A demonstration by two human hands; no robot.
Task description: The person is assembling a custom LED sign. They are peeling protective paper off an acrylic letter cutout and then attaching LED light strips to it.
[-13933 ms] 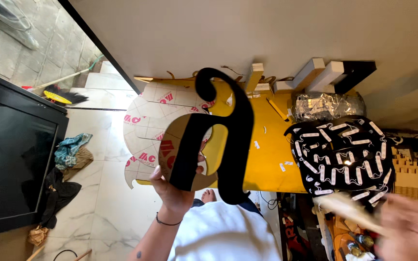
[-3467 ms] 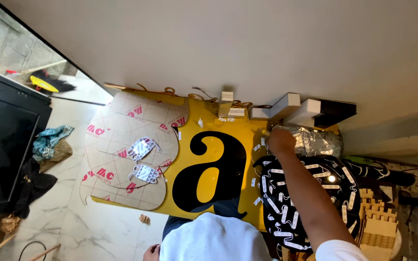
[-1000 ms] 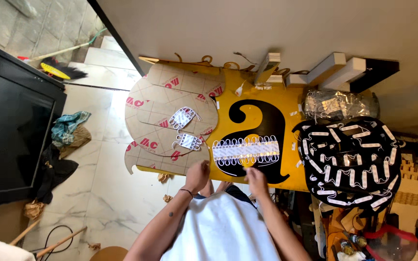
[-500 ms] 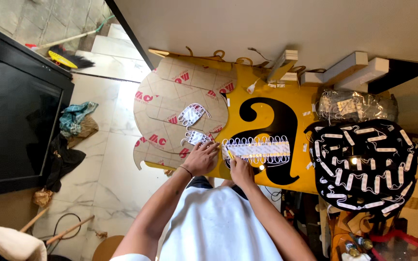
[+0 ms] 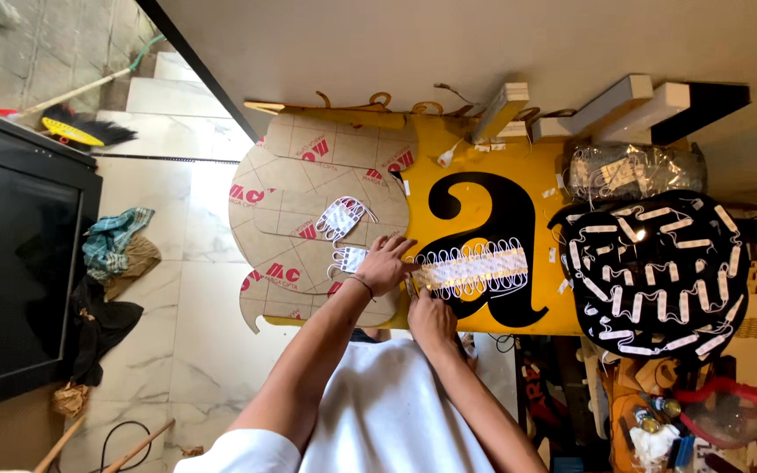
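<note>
A large black letter (image 5: 475, 206) lies flat on the yellow table (image 5: 422, 188). Across its lower part stretches a strip of white LED modules (image 5: 475, 267). My left hand (image 5: 385, 263) rests at the strip's left end, fingers spread over it. My right hand (image 5: 431, 317) sits just below, with its fingers pinching the same end of the strip. Two small bundles of white modules (image 5: 342, 217) lie on the film-covered round panels (image 5: 308, 188) to the left.
A black panel covered with several white modules (image 5: 654, 267) lies at the right. A clear bag of parts (image 5: 628, 171) and white bars (image 5: 624, 101) sit behind it. A black cabinet (image 5: 10, 263), cloths (image 5: 116, 245) and a broom (image 5: 81, 131) stand on the tiled floor at left.
The black letter was laid flat on the table and the module strip was set across it. In the last second both hands have closed in on the strip's left end.
</note>
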